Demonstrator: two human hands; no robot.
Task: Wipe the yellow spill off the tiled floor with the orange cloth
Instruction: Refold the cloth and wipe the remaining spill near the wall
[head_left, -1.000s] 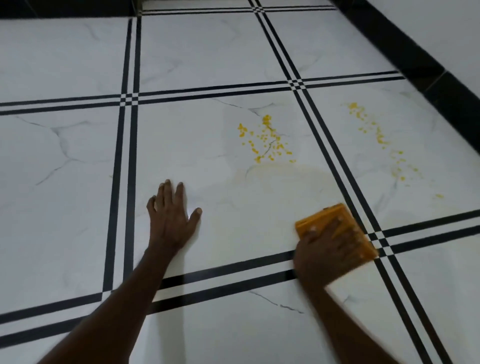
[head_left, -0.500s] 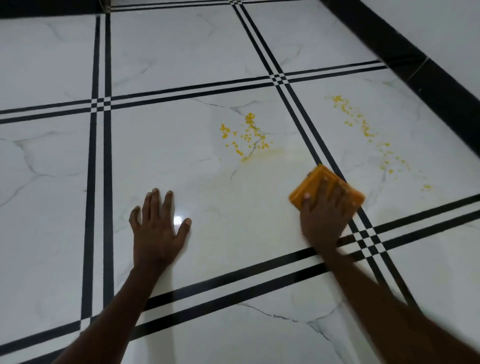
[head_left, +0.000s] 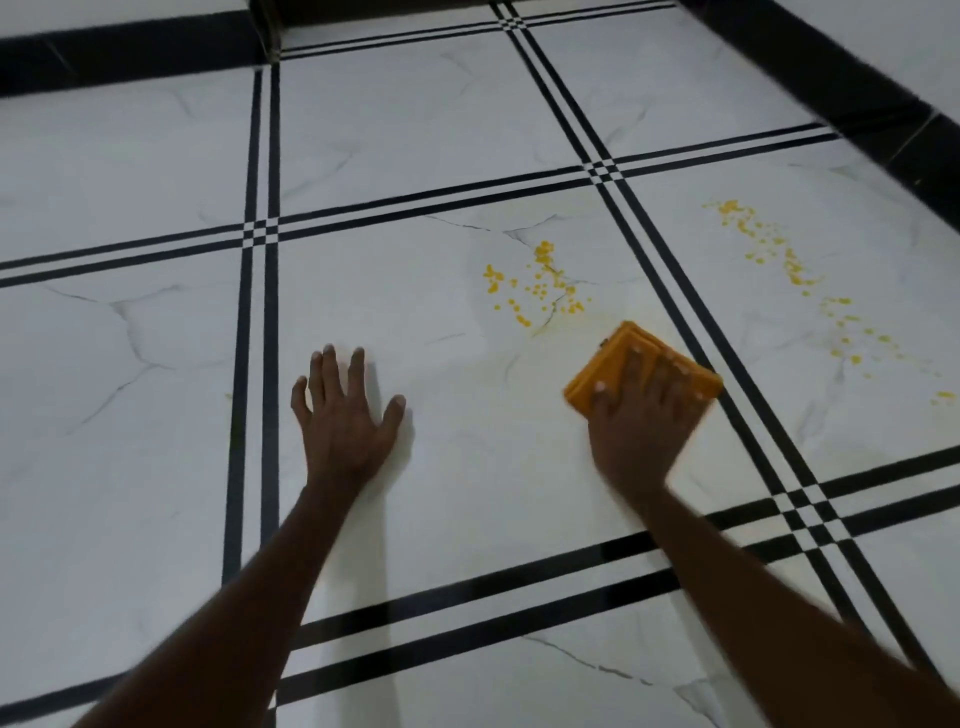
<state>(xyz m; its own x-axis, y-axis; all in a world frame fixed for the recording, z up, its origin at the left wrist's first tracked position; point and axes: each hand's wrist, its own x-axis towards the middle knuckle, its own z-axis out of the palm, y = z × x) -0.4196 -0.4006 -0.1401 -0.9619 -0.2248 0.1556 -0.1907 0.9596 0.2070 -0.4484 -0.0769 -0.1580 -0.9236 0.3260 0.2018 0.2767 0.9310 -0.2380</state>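
right hand (head_left: 641, 421) fingers spread flat, pressing orange cloth (head_left: 602, 371); cloth pushed up since a second ago, now just below near yellow spill (head_left: 537, 283). left hand (head_left: 345, 415) splayed flat, empty, left of spill. droplets unwiped; second trail (head_left: 795, 270) right of it untouched.

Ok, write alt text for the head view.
A right hand presses a folded orange cloth flat on a white tiled floor, just below a cluster of yellow drops. A second yellow trail crosses the tile to the right; the left hand lies flat, fingers spread.
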